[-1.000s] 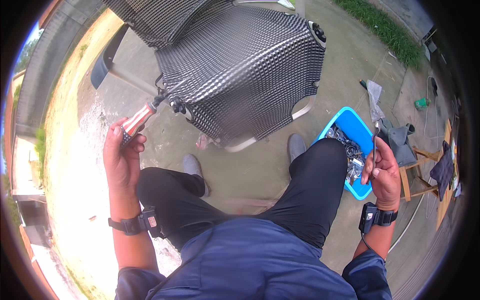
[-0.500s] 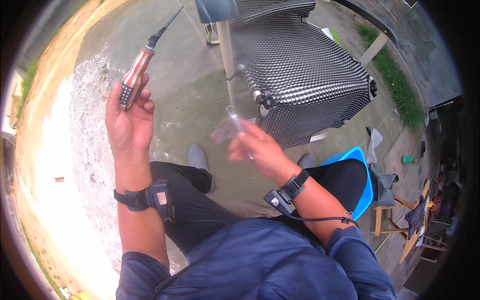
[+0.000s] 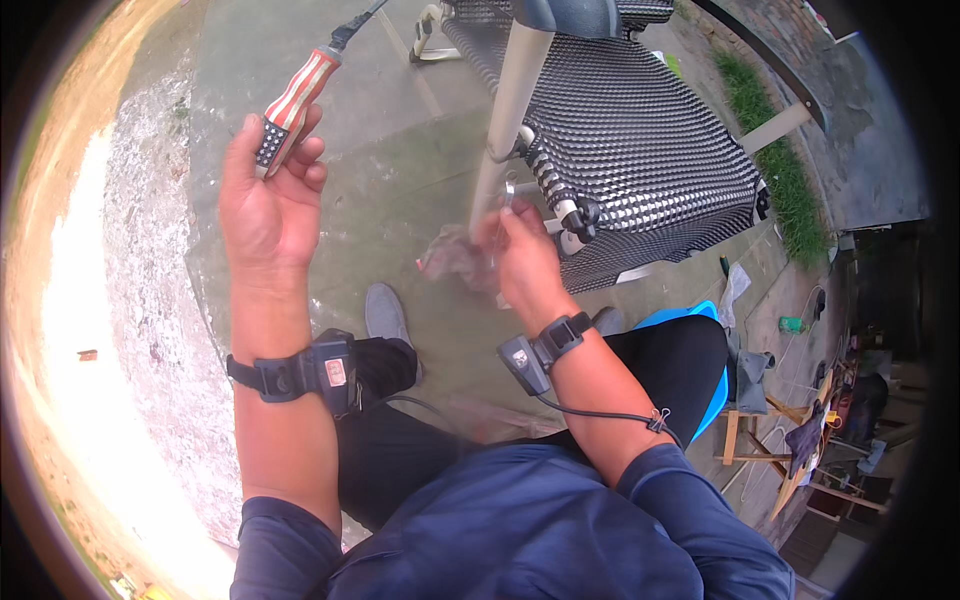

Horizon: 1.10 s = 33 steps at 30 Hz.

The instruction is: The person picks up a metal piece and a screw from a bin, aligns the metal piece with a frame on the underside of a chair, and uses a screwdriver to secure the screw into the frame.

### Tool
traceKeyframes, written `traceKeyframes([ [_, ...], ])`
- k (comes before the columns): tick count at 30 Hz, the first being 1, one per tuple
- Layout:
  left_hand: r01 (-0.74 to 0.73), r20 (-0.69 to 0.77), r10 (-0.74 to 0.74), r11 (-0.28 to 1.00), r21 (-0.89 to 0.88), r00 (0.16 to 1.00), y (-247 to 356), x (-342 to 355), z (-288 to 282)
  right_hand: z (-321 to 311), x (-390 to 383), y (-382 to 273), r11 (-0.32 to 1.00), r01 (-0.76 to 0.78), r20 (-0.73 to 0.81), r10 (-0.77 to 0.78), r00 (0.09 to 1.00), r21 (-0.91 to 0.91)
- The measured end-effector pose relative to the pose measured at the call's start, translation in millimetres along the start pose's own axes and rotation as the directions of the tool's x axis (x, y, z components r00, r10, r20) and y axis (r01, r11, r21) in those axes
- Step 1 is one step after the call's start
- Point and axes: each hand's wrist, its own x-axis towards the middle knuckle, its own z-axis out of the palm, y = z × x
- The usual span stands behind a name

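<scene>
Two bare hands are raised over a seated person's knees. The left hand [image 3: 270, 205], palm up, has its fingers curled around the flag-patterned handle of a screwdriver [image 3: 300, 95], whose shaft points up and away, touching nothing that I can see. The right hand [image 3: 530, 255] pinches a small metal spanner [image 3: 510, 192] upright between thumb and fingers, beside a pale metal post [image 3: 512, 85]. Motion blurs those fingertips, so I can't tell whether the spanner touches the frame.

Just beyond the right hand stands what looks like a chair, with a black-and-white woven seat [image 3: 650, 130] and a black knob [image 3: 588, 212] at its near corner. I'd judge it largely put together: the weave is stretched over its frame, and the post carries a dark armrest. The work at this near corner seems unfinished, both tools being out and neither seated on a fastener in plain sight.

Farther out, a blue bin [image 3: 712, 410] shows behind the right knee, and grass [image 3: 770, 140] edges the concrete beyond the chair.
</scene>
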Motion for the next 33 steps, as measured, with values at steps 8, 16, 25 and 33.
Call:
traceKeyframes([
  [8, 0.052, -0.162, -0.020, 0.979, 0.195, 0.987, -13, 2, -12, 15, -8, -5, 0.996, -0.068, -0.001, 0.068, 0.998, -0.051],
  [16, 0.040, -0.174, -0.010, 0.985, 0.170, 0.985, -12, 2, -13, 9, -20, -13, 0.998, -0.053, 0.054, 0.055, 0.997, -0.035],
  [25, 0.024, -0.197, 0.009, 0.986, 0.167, 0.980, -11, 1, -15, 28, -32, -28, 0.991, -0.099, 0.104, 0.089, 0.991, 0.094],
  [33, 0.054, -0.239, -0.007, 0.981, 0.188, 0.971, -16, 2, -14, 7, -25, -16, 0.933, -0.041, 0.115, 0.087, 0.990, -0.358],
])
